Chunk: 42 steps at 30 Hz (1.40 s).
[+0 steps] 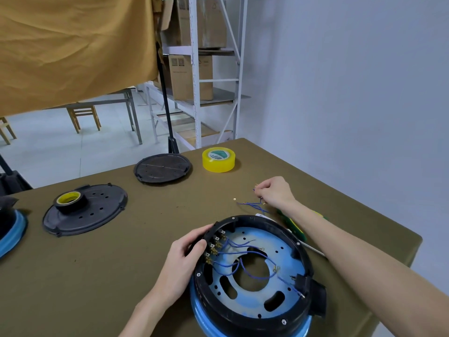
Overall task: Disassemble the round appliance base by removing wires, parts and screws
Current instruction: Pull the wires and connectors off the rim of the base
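Round appliance base, black rim over blue shell, at the near desk edge, blue wires inside. Left hand fingers grasping its left rim. Right hand beyond, fingers pinching loose blue wires. Farther: two black covers, yellow tape roll.

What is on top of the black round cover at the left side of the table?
A roll of yellow tape with a black outer layer stands on the black round cover, near its back left part. The cover surface under the roll is hidden.
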{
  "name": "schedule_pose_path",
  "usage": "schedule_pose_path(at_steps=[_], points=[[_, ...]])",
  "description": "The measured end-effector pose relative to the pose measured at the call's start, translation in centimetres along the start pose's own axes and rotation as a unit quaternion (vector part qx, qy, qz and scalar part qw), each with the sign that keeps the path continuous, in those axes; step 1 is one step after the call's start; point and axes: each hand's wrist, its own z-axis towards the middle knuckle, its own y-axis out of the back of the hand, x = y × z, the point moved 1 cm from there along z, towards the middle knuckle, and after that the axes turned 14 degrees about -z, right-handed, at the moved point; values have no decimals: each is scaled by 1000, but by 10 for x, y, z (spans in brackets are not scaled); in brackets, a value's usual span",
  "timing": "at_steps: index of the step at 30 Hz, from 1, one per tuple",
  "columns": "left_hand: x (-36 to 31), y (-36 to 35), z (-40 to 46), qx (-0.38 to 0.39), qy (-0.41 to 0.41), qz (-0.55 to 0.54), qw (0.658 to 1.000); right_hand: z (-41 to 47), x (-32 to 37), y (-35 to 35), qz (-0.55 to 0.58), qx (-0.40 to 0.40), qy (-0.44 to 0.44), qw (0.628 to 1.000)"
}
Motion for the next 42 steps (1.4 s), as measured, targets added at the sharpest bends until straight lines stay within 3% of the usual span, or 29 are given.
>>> schedule_pose_path(at_steps=[6,10,14,16,18,23,29,36,42], points=[[-2,1,0,6,0,1,1000,12,-2,-13,-148,6,36,988],[-4,-1,-1,7,-2,2,1000,-2,6,-10,-300,6,109,948],[-2,-1,-2,10,-1,-8,1000,-50,32,-1,-200,-58,178,962],[-1,-1,-2,4,-3,-13,1000,-84,43,1,-145,-28,227,963],[-1,0,-1,-5,-9,-13,1000,-113,48,1,-159,34,255,953],[-2,0,1,-9,2,-10,1000,-131,43,-13,-226,87,228,943],[-3,-4,1,-15,19,-16,1000,-119,42,-22,-133,141,172,966],[-4,-4,3,-13,20,-14,1000,-114,39,-32,-97,147,127,976],[-13,-6,5,-4,32,3,999,-124,34,-40,-91,100,121,983]])
